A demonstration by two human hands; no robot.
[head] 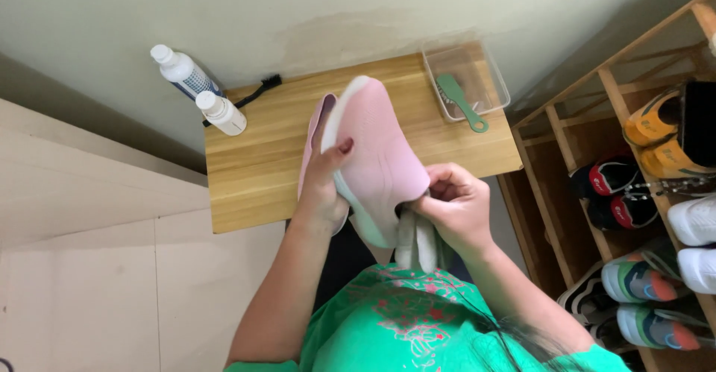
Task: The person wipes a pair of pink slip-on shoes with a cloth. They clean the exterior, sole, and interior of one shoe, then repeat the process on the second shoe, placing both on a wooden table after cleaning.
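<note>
Far left on the wooden table (253, 186) stand two white squeeze bottles (221, 112), the rear one with a blue label, and a black brush (253, 93) lies just behind them against the wall.

Moving in, the left hand (322, 186) is wrapped around the side of a pink knit shoe (377, 148), thumb across the upper, fingers (344, 147) curled shut on it near the pale sole edge. The shoe is held up off the table, toe pointing away, tilted on its side. A second pink shoe seems to sit just behind it, mostly hidden.

At the heel end, the right hand (456, 206) is pinched closed on a light grey cloth (418, 241), pressing it against the shoe's rear; the cloth hangs down toward the green shirt (403, 320).

That shoe looks light and soft. The knit upper should give under the fingers, while the sole rim looks stiffer, so the sole edge and heel are probably the firm places to hold.

Further right on the table, a clear plastic tray (494, 81) holds a green-handled brush (459, 98) that pokes out over its front rim. Far right, a wooden shoe rack (556, 133) carries sneakers (641, 281) in yellow, black-and-red, white and teal.
</note>
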